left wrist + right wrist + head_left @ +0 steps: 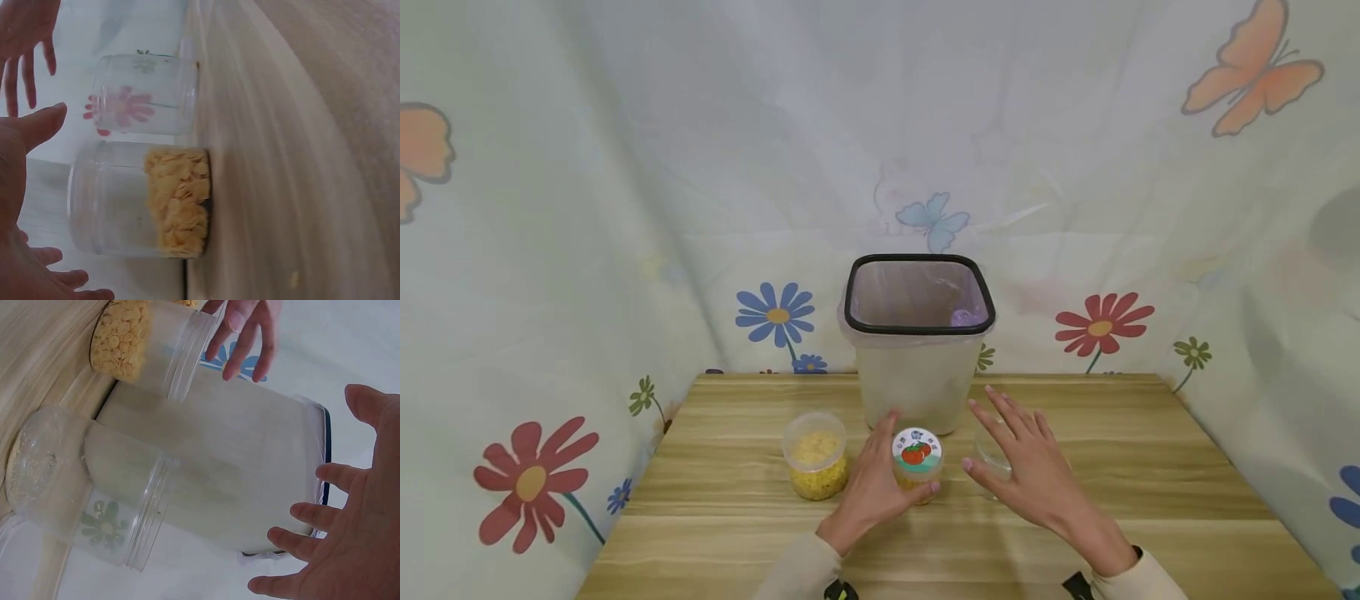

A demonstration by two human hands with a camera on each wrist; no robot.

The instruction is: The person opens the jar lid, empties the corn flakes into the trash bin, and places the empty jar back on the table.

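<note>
**Spread left hand [868, 483] beside a tomato-lidded jar [917, 454], spread right hand [1037, 475] near a clear jar [119, 500]**

A pale cloth backdrop [775, 125], printed with red flowers [1101, 327], blue flowers [778, 315] and orange butterflies [1255, 71], hangs behind and along both sides. In front of it lies the wood-grain desk [1150, 467]. At the middle of the desk's far edge a pale wastebasket [917, 379] stands upright, with a black rim [917, 329] and a thin liner; a purple patch shows inside.

The left hand grips nothing: its thumb is held wide of its fingers, and the left wrist view shows a gap between thumb and jar. Whether the other fingers touch the jar I cannot tell. The right hand, fingers fanned, also has hold of nothing and is apart from its jar.

All three jars stand upright between the wastebasket and the desk's near side. A flake-filled jar [817, 471] is nearest the desk's left edge, the tomato-lidded jar is just in front of the wastebasket with pale yellow flakes in its lower half, and the clear jar is toward the right edge. Smallest is a pale crumb [295, 279] on the desk.
</note>
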